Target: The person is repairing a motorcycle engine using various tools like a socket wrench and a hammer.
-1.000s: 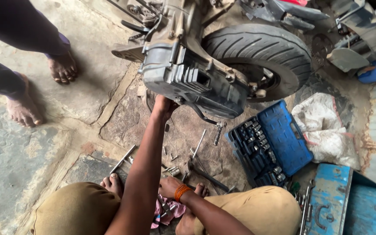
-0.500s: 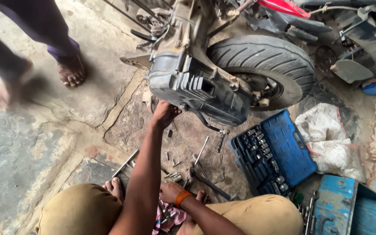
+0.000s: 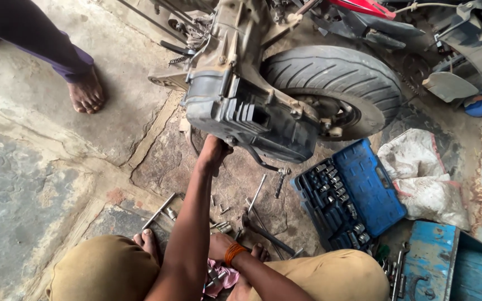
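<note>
From the head camera, the left hand point(image 3: 214, 151) reaches under the grey ribbed scooter engine casing point(image 3: 249, 120), fingers closed against its lower edge; what it grips is hidden. The right hand point(image 3: 218, 245) rests low by loose metal sockets point(image 3: 222, 227), its grip unclear. This looks like undoing an underside fastener; next needs a firm turn.

Cracked concrete floor point(image 3: 40, 184) with scattered sockets point(image 3: 221, 226), blue socket case point(image 3: 350, 195), white rag point(image 3: 422, 175).
</note>
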